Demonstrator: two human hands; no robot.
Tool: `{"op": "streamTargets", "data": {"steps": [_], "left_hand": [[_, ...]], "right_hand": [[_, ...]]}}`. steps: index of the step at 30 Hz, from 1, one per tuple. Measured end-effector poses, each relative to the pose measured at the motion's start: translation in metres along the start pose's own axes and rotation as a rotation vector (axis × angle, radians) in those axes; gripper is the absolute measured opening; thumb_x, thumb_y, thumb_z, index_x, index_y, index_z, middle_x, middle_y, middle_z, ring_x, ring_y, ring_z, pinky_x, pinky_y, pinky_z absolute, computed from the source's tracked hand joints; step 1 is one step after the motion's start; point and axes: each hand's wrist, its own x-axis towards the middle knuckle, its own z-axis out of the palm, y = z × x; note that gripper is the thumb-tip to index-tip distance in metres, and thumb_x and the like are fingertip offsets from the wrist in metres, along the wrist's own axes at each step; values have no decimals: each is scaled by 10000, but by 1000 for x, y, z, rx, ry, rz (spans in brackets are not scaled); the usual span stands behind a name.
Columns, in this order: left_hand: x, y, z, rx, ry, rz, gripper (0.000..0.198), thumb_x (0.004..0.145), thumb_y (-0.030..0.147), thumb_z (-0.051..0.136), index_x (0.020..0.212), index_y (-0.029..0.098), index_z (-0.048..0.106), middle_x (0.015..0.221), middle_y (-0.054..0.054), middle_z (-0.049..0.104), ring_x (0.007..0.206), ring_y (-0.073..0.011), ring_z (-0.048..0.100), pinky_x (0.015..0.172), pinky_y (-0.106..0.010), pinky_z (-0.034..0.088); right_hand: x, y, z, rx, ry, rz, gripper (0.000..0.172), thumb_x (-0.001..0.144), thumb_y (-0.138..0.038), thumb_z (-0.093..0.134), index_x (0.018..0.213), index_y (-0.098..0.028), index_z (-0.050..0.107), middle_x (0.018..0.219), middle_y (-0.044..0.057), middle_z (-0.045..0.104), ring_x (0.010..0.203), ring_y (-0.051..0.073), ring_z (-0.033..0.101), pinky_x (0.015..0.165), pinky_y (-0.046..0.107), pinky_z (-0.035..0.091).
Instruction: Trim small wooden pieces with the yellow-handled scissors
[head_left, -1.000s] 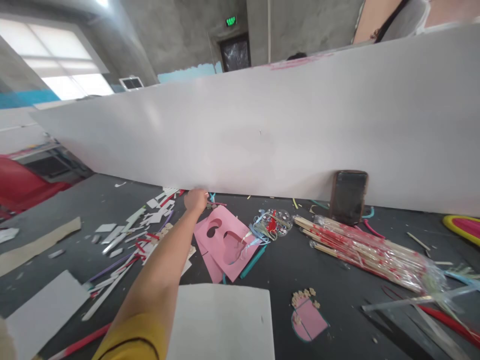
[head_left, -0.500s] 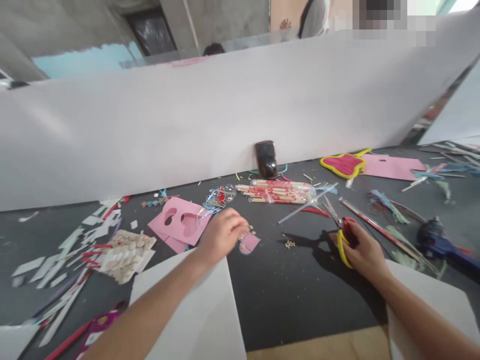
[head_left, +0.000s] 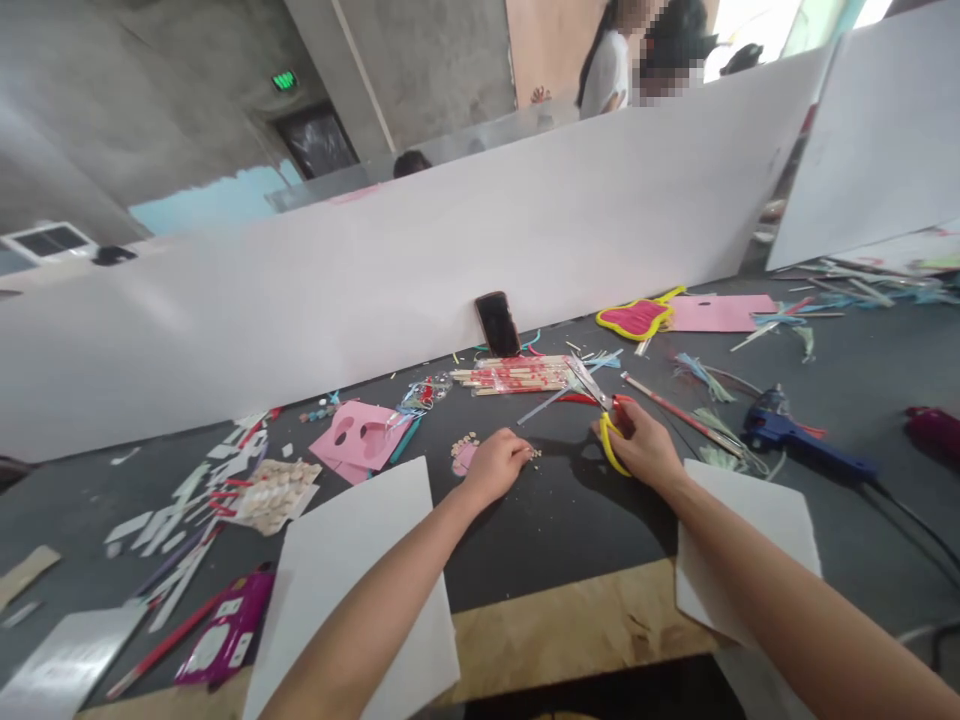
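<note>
My right hand (head_left: pixel 643 450) grips scissors (head_left: pixel 606 418) with yellow and red handles, their blades pointing up and left over the dark table (head_left: pixel 570 510). My left hand (head_left: pixel 493 466) rests on the table with its fingers curled, fingertips at a scatter of small beads (head_left: pixel 534 455). Whether it pinches one is hidden. A small pink cut-out shape (head_left: pixel 463 456) with beads along its edge lies just left of that hand.
A long white board (head_left: pixel 375 280) stands along the back with a phone (head_left: pixel 498 323) leaning on it. A stick bundle (head_left: pixel 517 374), pink heart card (head_left: pixel 358 437), blue glue gun (head_left: pixel 795 436), white sheets (head_left: pixel 352 570) and paper scraps lie around. People stand behind the board.
The view has swung right from the left end of the table. My left hand pulled back from the board to the beads. My right hand with the scissors came into view and moved left.
</note>
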Motion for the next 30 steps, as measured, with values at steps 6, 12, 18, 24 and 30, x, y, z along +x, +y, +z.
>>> {"op": "streamTargets", "data": {"steps": [6,12,18,24,30], "left_hand": [[-29,24,-8,59,84,33,267,904,241,431,879,173,687,894,-74,663,878,-198,610,785,-311,453],[-79,109,31,59,-120,570,225,893,237,440,921,182,656,1199,-48,639,1123,-180,549,1000,-334,372],[-81,145,60,176,-243,747,285,913,254,390,1026,144,628,1330,-88,544,1238,-206,472,1057,-411,332],[-101,135,68,232,-158,664,265,886,198,428,1021,82,623,1279,-183,564,1191,-263,516,992,-396,397],[-109,130,48,58,-147,529,206,871,206,474,920,152,667,1211,-144,620,1075,-243,589,930,-376,435]], "right_hand": [[-2,-7,-2,243,43,68,339,625,-484,689,638,-225,470,565,-59,443,530,116,379,519,264,290],[2,-19,-7,637,-42,111,387,688,-583,630,785,-221,537,598,-58,441,505,103,394,465,236,320],[8,-38,-24,870,-133,135,415,701,-624,609,840,-237,558,661,-43,485,525,103,468,462,228,418],[10,-52,-45,826,-202,121,446,759,-654,532,849,-220,579,668,-21,524,560,115,525,511,251,478],[-8,-73,-61,523,-332,35,428,743,-611,591,772,-184,592,658,12,562,532,125,519,470,254,422]]}}
